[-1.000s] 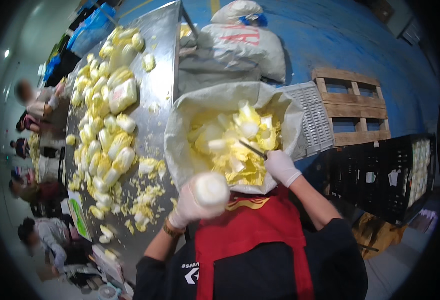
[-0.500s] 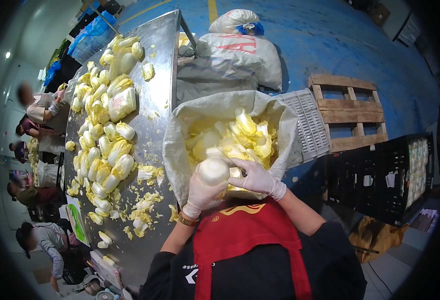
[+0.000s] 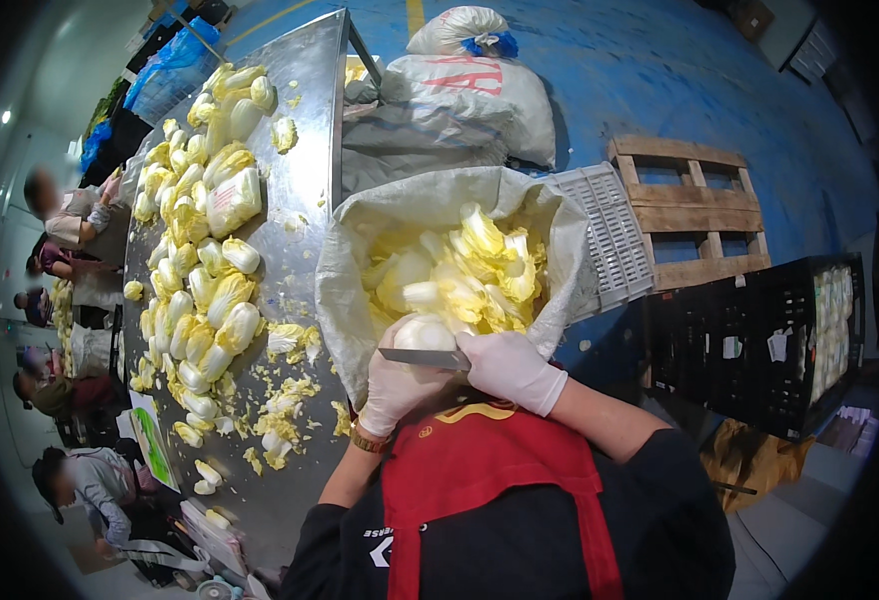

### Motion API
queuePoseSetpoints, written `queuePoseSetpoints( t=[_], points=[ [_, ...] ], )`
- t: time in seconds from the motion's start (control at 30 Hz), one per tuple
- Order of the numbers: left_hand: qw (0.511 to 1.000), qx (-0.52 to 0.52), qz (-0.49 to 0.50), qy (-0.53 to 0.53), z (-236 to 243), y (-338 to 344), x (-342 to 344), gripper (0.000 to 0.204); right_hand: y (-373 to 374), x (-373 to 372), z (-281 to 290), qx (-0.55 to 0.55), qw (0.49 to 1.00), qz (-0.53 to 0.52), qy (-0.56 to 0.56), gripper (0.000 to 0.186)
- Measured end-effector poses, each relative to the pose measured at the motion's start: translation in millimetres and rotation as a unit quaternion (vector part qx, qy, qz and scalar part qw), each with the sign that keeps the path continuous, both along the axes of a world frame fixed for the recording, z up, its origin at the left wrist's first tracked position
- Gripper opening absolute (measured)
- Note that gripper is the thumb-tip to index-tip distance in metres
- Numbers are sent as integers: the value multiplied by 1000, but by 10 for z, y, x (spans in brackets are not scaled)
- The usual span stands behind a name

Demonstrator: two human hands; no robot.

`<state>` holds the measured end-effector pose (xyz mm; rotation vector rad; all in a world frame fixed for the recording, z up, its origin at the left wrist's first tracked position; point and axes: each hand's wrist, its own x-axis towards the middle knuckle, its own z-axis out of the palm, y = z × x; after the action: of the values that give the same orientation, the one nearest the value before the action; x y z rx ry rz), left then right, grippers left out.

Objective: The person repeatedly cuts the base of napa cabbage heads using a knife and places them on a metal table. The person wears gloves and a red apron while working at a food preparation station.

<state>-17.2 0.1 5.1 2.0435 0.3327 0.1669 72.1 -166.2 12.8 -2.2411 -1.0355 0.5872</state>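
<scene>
Cabbage cupped in our left hand, rounded white end facing up, long axis foreshortened; knife gripped in our right hand, blade pointing left from it, axis crosswise.

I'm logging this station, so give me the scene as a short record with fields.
Left hand: white-gloved, holding a napa cabbage
Right hand: white-gloved, gripping a knife, its blade over that cabbage in view
Sack: white, open, yellow cabbage leaves inside
Table: metal, heaped napa cabbages and leaf scraps on it
Floor: blue, with a wooden pallet
</scene>
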Motion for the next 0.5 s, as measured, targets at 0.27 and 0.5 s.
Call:
queuePoseSetpoints(
  t=[0.27,0.5],
  points=[
    [998,45,-33,12,187,-99,-60,62,-44,-80,-159,-15,1000,-15,-15,24],
    [994,-77,-57,56,173,-68,-114,60,-70,-83,-350,-9,999,-34,-16,25]
  ],
)
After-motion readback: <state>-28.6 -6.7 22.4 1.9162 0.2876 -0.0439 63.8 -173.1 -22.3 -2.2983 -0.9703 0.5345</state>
